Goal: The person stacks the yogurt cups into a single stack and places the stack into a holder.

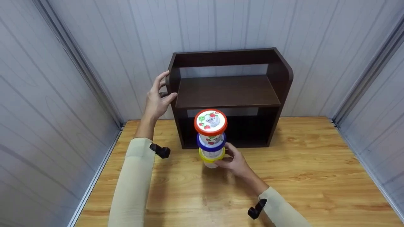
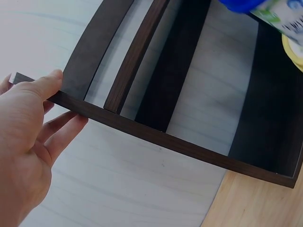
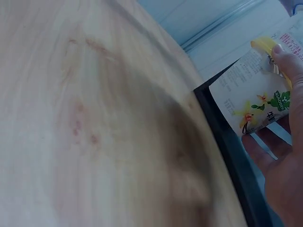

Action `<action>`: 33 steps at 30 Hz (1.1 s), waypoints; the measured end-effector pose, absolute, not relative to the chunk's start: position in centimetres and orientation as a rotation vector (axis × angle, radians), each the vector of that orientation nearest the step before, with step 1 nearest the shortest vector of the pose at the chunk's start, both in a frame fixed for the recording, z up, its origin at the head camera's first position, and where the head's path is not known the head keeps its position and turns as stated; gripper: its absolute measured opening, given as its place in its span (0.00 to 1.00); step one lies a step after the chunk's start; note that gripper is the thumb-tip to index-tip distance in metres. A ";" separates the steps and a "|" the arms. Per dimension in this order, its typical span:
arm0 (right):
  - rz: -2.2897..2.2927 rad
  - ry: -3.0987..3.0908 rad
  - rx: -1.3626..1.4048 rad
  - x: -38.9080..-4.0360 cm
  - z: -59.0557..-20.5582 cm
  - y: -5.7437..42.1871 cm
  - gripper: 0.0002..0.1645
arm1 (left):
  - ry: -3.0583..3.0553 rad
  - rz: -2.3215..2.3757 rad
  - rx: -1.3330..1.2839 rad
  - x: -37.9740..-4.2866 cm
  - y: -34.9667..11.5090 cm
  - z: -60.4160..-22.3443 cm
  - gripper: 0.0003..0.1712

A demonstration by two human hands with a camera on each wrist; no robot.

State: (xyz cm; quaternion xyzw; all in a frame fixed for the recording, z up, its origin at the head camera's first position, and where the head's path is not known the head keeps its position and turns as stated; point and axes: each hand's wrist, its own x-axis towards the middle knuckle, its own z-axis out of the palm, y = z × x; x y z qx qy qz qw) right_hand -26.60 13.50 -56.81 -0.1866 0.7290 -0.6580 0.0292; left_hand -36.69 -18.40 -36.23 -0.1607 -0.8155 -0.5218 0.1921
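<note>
Three printed tubs stand in a stack in front of a dark brown shelf (image 1: 227, 91). On top is a red-lidded tub (image 1: 210, 122), then a blue-lidded tub (image 1: 211, 145), and lowest a yellow-lidded tub (image 1: 210, 164). My right hand (image 1: 235, 160) grips the lowest tub from the right, thumb near its yellow lid. In the right wrist view, this white tub (image 3: 255, 90) appears raised off the wooden surface. My left hand (image 1: 157, 99) holds the front edge of the shelf's left side panel (image 2: 137, 135), thumb inside and fingers outside.
The shelf has an upper board (image 1: 225, 91) and a lower compartment (image 1: 244, 130), partly hidden by the tubs. It stands on a wooden surface (image 1: 303, 170) near the pale back wall (image 1: 221, 25). Pale walls also rise at both sides.
</note>
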 end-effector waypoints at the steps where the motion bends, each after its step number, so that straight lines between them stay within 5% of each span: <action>1: -2.035 2.250 -0.577 -26.6 -56.5 13.6 0.48 | -2.288 -1.465 -0.453 -36.7 -18.4 -36.2 0.44; 19: -2.062 2.320 -0.811 -28.0 -51.1 15.2 0.45 | -2.297 -1.485 -0.438 -36.7 -18.4 -36.4 0.45; 33: -2.035 2.360 -0.744 -29.0 -46.3 16.3 0.46 | -2.257 -1.511 -0.470 -36.9 -18.4 -36.6 0.45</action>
